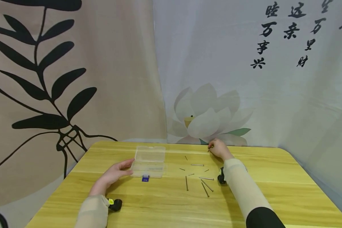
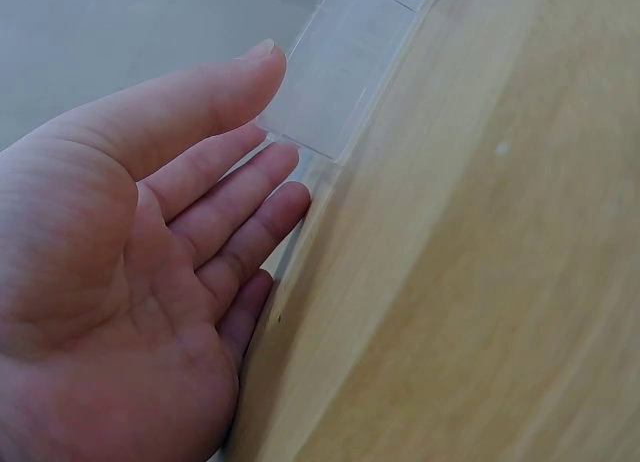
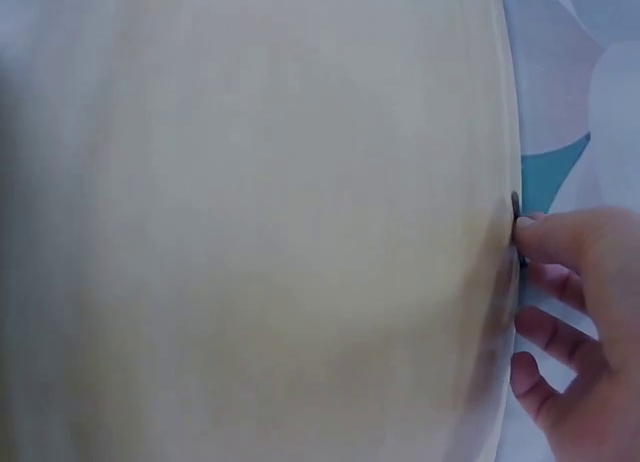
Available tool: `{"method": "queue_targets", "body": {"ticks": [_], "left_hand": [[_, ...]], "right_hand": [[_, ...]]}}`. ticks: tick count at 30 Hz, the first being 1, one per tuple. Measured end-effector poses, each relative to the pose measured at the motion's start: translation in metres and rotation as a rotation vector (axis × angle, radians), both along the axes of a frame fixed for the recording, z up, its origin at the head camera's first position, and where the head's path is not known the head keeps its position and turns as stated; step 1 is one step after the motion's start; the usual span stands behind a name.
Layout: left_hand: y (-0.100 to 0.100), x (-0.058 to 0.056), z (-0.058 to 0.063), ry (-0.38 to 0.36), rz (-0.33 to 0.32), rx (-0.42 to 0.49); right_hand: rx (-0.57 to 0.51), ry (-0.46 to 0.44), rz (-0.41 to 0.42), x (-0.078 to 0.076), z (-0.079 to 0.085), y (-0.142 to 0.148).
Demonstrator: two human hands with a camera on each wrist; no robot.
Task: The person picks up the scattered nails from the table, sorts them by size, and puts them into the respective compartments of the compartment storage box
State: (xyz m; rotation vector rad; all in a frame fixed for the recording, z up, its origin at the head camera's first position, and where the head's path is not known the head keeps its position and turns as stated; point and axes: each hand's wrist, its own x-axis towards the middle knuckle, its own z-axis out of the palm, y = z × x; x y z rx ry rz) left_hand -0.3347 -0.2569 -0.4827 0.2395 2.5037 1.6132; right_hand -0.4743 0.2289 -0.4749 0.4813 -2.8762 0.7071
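Behind everything before you hangs a cloth backdrop [image 1: 125, 69], printed with a dark leafy plant [image 1: 55, 122] on the left and a pale lotus [image 1: 206, 125] near the centre. Below it lies your yellow wood-grained worktop [image 1: 159, 205]. A clear plastic box [image 1: 149, 154] stands open on it, left of centre, its lid laid back away from you. Your left hand [image 1: 115, 174] lies at the box's left edge, fingers loosely extended and thumb apart, gripping nothing; whether the fingertips touch the box you cannot tell for certain. Your right hand [image 1: 218, 148] is at the worktop's far edge, thumb and finger closed in a pinch, the other fingers bent. A blue piece [image 1: 145, 178] sits at the box's near edge. To the right of the box are scattered five long metal fasteners [image 1: 186, 183] and, among and beyond them, four short fasteners [image 1: 191, 174]. Smallest is the dark fastener [image 3: 516, 204] pinched in your right hand, partly hidden.
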Motion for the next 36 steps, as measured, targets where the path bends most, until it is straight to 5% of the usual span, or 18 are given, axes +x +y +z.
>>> {"method": "queue_targets", "body": {"ticks": [36], "left_hand": [[-0.0030,-0.0024,-0.0022,0.023,-0.029,-0.010]], "right_hand": [[-0.128,-0.060,0.108,0.0029,0.0023,0.0048]]}}
